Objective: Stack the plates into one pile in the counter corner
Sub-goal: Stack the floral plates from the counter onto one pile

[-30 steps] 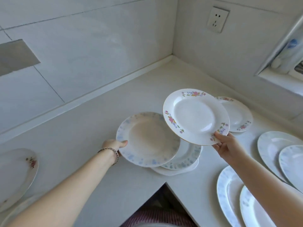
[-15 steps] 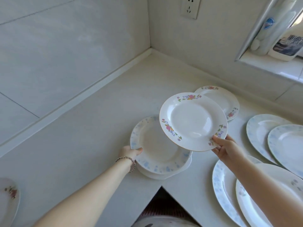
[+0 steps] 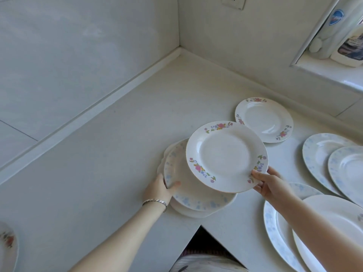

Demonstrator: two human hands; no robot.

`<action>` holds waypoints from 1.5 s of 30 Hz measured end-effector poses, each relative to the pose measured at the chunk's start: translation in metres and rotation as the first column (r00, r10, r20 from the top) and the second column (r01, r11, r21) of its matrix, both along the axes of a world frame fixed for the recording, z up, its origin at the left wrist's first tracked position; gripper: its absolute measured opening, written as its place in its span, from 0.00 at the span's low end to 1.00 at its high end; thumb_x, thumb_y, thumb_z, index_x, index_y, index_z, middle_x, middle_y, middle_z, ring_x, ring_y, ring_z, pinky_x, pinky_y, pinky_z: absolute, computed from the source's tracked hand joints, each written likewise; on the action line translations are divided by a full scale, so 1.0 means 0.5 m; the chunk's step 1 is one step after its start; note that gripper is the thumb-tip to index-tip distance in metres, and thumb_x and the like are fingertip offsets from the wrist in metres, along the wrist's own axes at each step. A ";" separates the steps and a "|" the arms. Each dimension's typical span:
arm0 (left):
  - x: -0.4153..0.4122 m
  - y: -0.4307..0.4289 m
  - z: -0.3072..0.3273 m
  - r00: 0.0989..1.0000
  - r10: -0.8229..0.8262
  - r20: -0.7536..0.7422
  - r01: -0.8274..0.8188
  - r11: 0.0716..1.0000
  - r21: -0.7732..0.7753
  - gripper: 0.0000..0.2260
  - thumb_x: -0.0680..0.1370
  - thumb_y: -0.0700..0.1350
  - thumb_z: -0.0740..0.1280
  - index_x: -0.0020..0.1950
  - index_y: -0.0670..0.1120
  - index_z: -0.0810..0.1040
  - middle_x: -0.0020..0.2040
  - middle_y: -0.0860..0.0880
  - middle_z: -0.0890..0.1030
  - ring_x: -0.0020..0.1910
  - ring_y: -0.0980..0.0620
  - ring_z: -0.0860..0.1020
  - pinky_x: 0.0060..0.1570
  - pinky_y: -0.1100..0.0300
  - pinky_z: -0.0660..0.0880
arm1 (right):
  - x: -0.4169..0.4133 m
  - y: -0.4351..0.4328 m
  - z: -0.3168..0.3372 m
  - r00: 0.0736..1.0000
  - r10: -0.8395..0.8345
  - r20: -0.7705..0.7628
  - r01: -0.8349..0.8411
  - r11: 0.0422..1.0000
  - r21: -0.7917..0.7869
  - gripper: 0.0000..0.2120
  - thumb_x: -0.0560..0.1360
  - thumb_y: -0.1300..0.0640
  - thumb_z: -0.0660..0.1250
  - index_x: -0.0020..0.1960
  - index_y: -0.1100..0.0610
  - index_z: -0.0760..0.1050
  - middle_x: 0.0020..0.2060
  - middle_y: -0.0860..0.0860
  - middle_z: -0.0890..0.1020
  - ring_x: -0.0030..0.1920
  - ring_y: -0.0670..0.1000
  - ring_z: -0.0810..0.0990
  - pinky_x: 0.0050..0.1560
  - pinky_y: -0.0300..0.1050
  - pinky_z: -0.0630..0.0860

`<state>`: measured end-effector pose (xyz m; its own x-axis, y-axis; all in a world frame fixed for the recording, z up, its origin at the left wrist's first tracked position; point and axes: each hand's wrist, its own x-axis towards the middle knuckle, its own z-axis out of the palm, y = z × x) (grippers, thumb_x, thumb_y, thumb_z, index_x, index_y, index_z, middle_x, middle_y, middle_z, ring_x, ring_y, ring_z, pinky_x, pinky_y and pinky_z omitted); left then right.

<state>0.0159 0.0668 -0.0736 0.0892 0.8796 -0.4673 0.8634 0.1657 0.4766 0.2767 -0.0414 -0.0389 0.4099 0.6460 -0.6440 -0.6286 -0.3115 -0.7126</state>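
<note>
My right hand (image 3: 270, 183) grips the near rim of a white plate with pink flowers (image 3: 225, 156) and holds it in the air over a small pile of plates. The pile's top plate has a blue-patterned rim (image 3: 188, 195); my left hand (image 3: 160, 188) grips its left edge, thumb on the rim. The pile sits on the white counter (image 3: 117, 154) near the inner front edge, well short of the corner (image 3: 179, 50). A second flowered plate (image 3: 264, 119) lies flat behind the held one.
Several blue-patterned plates (image 3: 324, 154) lie overlapping on the right counter, more (image 3: 279, 228) under my right forearm. Another flowered plate (image 3: 6, 244) shows at the far left edge. Bottles (image 3: 334, 26) stand in a wall niche. A socket (image 3: 233, 1) is above the corner.
The flowered plate in my right hand has come lower and closer over the pile. My left hand keeps its hold on the pile's top plate. The view shifted right.
</note>
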 end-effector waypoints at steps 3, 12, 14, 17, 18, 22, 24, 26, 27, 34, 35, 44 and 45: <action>0.018 0.017 0.007 0.832 0.376 0.408 -0.381 0.922 -0.072 0.14 0.76 0.43 0.64 0.61 0.42 0.74 0.57 0.44 0.79 0.58 0.46 0.78 0.51 0.60 0.71 | -0.014 0.001 -0.003 0.998 0.050 0.034 -0.049 0.998 -0.036 0.09 0.74 0.72 0.60 0.45 0.60 0.73 0.29 0.53 0.85 0.28 0.49 0.83 0.29 0.39 0.80; 0.042 0.006 0.032 0.686 0.474 0.552 -0.299 0.875 -0.380 0.24 0.82 0.55 0.48 0.77 0.50 0.53 0.77 0.51 0.57 0.76 0.49 0.60 0.72 0.57 0.55 | -0.083 -0.002 -0.049 0.989 0.146 -0.008 -0.146 0.983 -0.110 0.06 0.73 0.70 0.62 0.46 0.61 0.74 0.31 0.54 0.85 0.30 0.51 0.84 0.31 0.41 0.81; 0.043 0.008 0.024 0.692 0.470 0.548 -0.297 0.877 -0.377 0.25 0.81 0.56 0.47 0.77 0.50 0.52 0.78 0.51 0.55 0.76 0.48 0.59 0.75 0.55 0.54 | -0.088 0.001 -0.052 0.987 0.157 0.032 -0.151 0.978 -0.147 0.06 0.74 0.69 0.63 0.47 0.61 0.74 0.34 0.56 0.85 0.31 0.52 0.84 0.32 0.42 0.82; 0.046 0.009 0.019 0.719 0.438 0.539 -0.273 0.892 -0.361 0.25 0.81 0.55 0.47 0.77 0.49 0.50 0.78 0.51 0.53 0.77 0.48 0.56 0.76 0.53 0.52 | -0.090 0.009 -0.044 0.905 0.329 0.269 -0.232 0.912 -0.337 0.03 0.74 0.64 0.66 0.47 0.62 0.74 0.37 0.58 0.82 0.34 0.53 0.83 0.30 0.40 0.80; 0.045 0.009 0.018 0.731 0.422 0.536 -0.263 0.899 -0.350 0.25 0.82 0.55 0.47 0.77 0.49 0.50 0.78 0.50 0.52 0.77 0.48 0.55 0.76 0.52 0.52 | -0.090 0.010 -0.042 0.825 0.433 0.364 -0.272 0.867 -0.417 0.04 0.74 0.61 0.66 0.46 0.62 0.75 0.34 0.56 0.82 0.31 0.51 0.82 0.28 0.39 0.78; 0.044 0.011 0.011 0.731 0.396 0.555 -0.243 0.912 -0.331 0.25 0.82 0.54 0.46 0.77 0.48 0.49 0.79 0.50 0.52 0.77 0.49 0.54 0.76 0.53 0.52 | -0.084 0.018 -0.037 0.482 0.708 0.516 -0.324 0.691 -0.646 0.16 0.74 0.49 0.65 0.33 0.57 0.72 0.24 0.50 0.76 0.25 0.49 0.72 0.27 0.40 0.66; 0.044 0.011 0.010 0.724 0.397 0.563 -0.243 0.912 -0.330 0.24 0.82 0.53 0.47 0.77 0.48 0.50 0.78 0.50 0.52 0.77 0.50 0.55 0.75 0.55 0.53 | -0.080 0.023 -0.037 0.418 0.741 0.525 -0.310 0.660 -0.684 0.19 0.74 0.45 0.64 0.30 0.56 0.68 0.24 0.49 0.73 0.25 0.49 0.69 0.26 0.41 0.62; 0.044 0.010 0.009 0.716 0.399 0.573 -0.248 0.913 -0.325 0.24 0.82 0.52 0.47 0.77 0.48 0.50 0.78 0.50 0.52 0.77 0.51 0.55 0.75 0.54 0.54 | -0.076 0.028 -0.033 0.295 0.802 0.520 -0.272 0.592 -0.759 0.22 0.74 0.42 0.63 0.29 0.55 0.64 0.25 0.48 0.71 0.26 0.49 0.68 0.26 0.42 0.61; 0.044 0.010 0.008 0.714 0.399 0.576 -0.251 0.913 -0.322 0.24 0.82 0.52 0.47 0.77 0.48 0.50 0.78 0.50 0.53 0.77 0.51 0.55 0.75 0.54 0.54 | -0.075 0.030 -0.030 0.225 0.831 0.509 -0.244 0.554 -0.796 0.23 0.73 0.40 0.62 0.29 0.54 0.63 0.25 0.48 0.71 0.27 0.48 0.68 0.26 0.42 0.61; 0.046 0.016 0.015 0.709 0.426 0.562 -0.284 0.902 -0.325 0.23 0.82 0.53 0.47 0.77 0.49 0.53 0.78 0.51 0.56 0.76 0.51 0.57 0.73 0.57 0.55 | -0.068 0.049 -0.069 0.628 0.355 0.692 -0.103 0.920 -0.378 0.15 0.76 0.48 0.62 0.55 0.58 0.73 0.51 0.52 0.77 0.52 0.53 0.77 0.47 0.44 0.69; 0.046 0.016 0.013 0.706 0.436 0.559 -0.289 0.897 -0.334 0.23 0.82 0.53 0.46 0.77 0.50 0.52 0.78 0.51 0.56 0.76 0.51 0.57 0.73 0.57 0.55 | -0.073 0.061 -0.073 0.756 0.231 0.613 -0.087 0.963 -0.255 0.17 0.77 0.51 0.61 0.63 0.58 0.70 0.56 0.51 0.75 0.58 0.52 0.75 0.52 0.43 0.69; 0.040 0.007 -0.020 0.619 0.483 0.620 -0.308 0.875 -0.374 0.23 0.81 0.55 0.47 0.76 0.54 0.52 0.77 0.54 0.56 0.76 0.54 0.57 0.75 0.55 0.55 | -0.101 0.080 -0.107 0.879 0.094 0.467 -0.033 0.990 -0.138 0.21 0.80 0.53 0.56 0.72 0.49 0.63 0.71 0.47 0.68 0.70 0.48 0.66 0.70 0.46 0.63; 0.039 0.008 -0.022 0.606 0.488 0.628 -0.321 0.872 -0.369 0.23 0.81 0.56 0.47 0.76 0.55 0.53 0.77 0.54 0.57 0.75 0.54 0.58 0.75 0.52 0.55 | -0.105 0.083 -0.107 0.874 0.091 0.478 -0.028 0.990 -0.137 0.20 0.80 0.53 0.56 0.72 0.50 0.63 0.71 0.48 0.68 0.70 0.49 0.66 0.71 0.47 0.63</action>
